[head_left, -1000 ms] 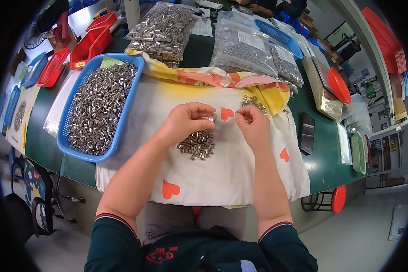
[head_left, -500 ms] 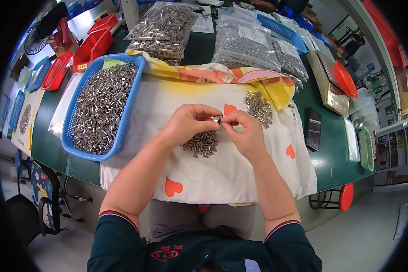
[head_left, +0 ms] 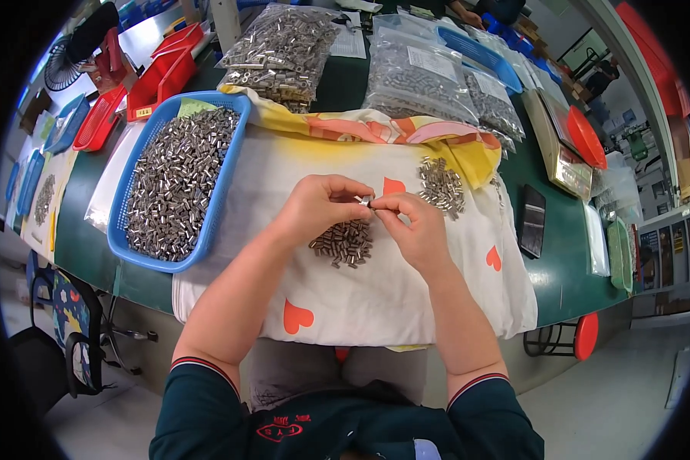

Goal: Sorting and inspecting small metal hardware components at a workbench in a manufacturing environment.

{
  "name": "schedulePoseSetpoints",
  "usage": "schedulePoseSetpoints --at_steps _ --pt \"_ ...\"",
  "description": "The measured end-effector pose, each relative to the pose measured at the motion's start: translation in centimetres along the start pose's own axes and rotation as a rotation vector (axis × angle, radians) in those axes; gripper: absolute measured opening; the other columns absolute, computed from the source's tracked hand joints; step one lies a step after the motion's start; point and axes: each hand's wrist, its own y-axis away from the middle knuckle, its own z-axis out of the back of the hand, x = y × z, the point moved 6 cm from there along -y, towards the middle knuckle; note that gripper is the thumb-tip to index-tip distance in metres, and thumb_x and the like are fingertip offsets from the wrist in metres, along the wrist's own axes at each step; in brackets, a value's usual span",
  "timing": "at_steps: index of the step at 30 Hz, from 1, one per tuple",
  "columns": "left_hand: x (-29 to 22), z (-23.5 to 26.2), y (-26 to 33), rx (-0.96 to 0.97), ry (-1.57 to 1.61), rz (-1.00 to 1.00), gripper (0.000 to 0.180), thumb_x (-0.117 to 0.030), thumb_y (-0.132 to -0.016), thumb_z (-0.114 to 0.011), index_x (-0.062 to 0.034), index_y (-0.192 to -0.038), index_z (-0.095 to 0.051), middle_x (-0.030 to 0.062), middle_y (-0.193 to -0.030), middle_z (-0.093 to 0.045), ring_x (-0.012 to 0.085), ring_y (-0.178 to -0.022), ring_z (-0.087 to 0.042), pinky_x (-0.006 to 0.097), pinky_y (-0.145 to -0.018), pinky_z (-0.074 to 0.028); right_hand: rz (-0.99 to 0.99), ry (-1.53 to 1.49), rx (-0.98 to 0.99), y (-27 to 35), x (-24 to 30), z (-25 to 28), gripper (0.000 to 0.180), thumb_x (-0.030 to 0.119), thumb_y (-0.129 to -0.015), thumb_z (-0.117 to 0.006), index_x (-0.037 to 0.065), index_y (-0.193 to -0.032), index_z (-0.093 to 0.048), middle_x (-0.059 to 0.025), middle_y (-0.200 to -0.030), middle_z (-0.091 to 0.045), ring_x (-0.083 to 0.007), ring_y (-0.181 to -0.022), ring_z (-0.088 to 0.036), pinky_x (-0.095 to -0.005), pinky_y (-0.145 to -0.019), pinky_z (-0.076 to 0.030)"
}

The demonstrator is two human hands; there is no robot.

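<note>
Over the middle of a white cloth with red hearts (head_left: pixel 391 307), my two hands meet at their fingertips. A small shiny metal sleeve (head_left: pixel 366 201) is pinched between the thumb and fingers of my left hand (head_left: pixel 310 208). My right hand (head_left: pixel 418 228) is closed in a pinch at the sleeve's right end; a tiny dark bit shows there, too small to name. Just below my hands lies a pile of small dull metal cylinders (head_left: pixel 342 244), partly covered by my left hand. To the right, a second pile of shinier metal sleeves (head_left: pixel 441 188) rests on the cloth.
A blue basket (head_left: pixel 178 267) full of small metal sleeves stands left of the cloth. Bags of metal parts (head_left: pixel 280 54) (head_left: pixel 418 77) line the back of the green table. A dark phone (head_left: pixel 532 221) lies on the right, near a scale-like device (head_left: pixel 563 149). Red bins (head_left: pixel 157 84) stand far left.
My fingertips have shifted a little, and the sleeve sits at a slightly different angle between them. The whole view has moved slightly. Both piles look the same.
</note>
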Motion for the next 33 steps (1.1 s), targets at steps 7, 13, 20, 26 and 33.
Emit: schedulePoseSetpoints --at_steps 7,13,20,26,33 --pt "0.1 -0.4 0.2 0.060 -0.115 0.066 0.025 -0.003 -0.071 -0.066 0.0014 -0.095 -0.061 0.0047 -0.080 -0.063 0.0075 -0.074 -0.057 0.020 -0.067 -0.047 -0.183 -0.070 0.090 -0.4 -1.3 0.4 0.015 0.009 -0.072 -0.062 0.001 -0.084 -0.060 -0.0063 -0.075 -0.061 -0.0122 -0.063 -0.056 -0.0241 -0.061 -0.045" --pt "0.1 -0.1 0.1 0.029 -0.111 0.083 0.024 -0.001 -0.072 -0.065 0.0014 -0.095 -0.061 0.0033 -0.080 -0.062 0.0069 -0.074 -0.057 0.020 -0.066 -0.047 -0.392 0.286 -0.104 -0.8 -5.8 6.4 0.012 0.008 -0.073 -0.058 0.002 -0.083 -0.060 -0.0088 -0.075 -0.061 -0.0171 -0.064 -0.058 -0.0265 -0.060 -0.045" --pt "0.5 -0.3 -0.3 0.042 0.051 0.077 0.023 0.001 -0.075 -0.062 0.0025 -0.097 -0.058 0.0031 -0.083 -0.061 0.0072 -0.075 -0.057 0.020 -0.068 -0.047 -0.159 0.554 -0.077 -1.3 -6.5 4.5 0.010 0.009 -0.071 -0.058 0.005 -0.080 -0.061 -0.0087 -0.074 -0.059 -0.0238 -0.072 -0.056 -0.0346 -0.066 -0.044" --pt "0.3 -0.1 0.1 0.032 0.050 0.074 0.024 0.000 -0.074 -0.062 0.0027 -0.097 -0.058 0.0037 -0.083 -0.061 0.0071 -0.075 -0.057 0.020 -0.068 -0.047 -0.074 0.803 -0.019 -1.9 -5.9 2.1 0.008 0.013 -0.071 -0.059 0.009 -0.077 -0.063 -0.0068 -0.079 -0.055 -0.0245 -0.084 -0.051 -0.0373 -0.075 -0.039" --pt "1.0 -0.3 -0.3 0.036 0.213 0.036 0.027 -0.002 -0.074 -0.063 0.0020 -0.100 -0.057 0.0045 -0.086 -0.061 0.0078 -0.074 -0.057 0.020 -0.066 -0.047 -0.060 0.847 -0.082 -1.3 -5.8 2.4 0.004 0.010 -0.067 -0.059 0.007 -0.070 -0.060 -0.0067 -0.075 -0.052 -0.0248 -0.079 -0.050 -0.0376 -0.072 -0.039"
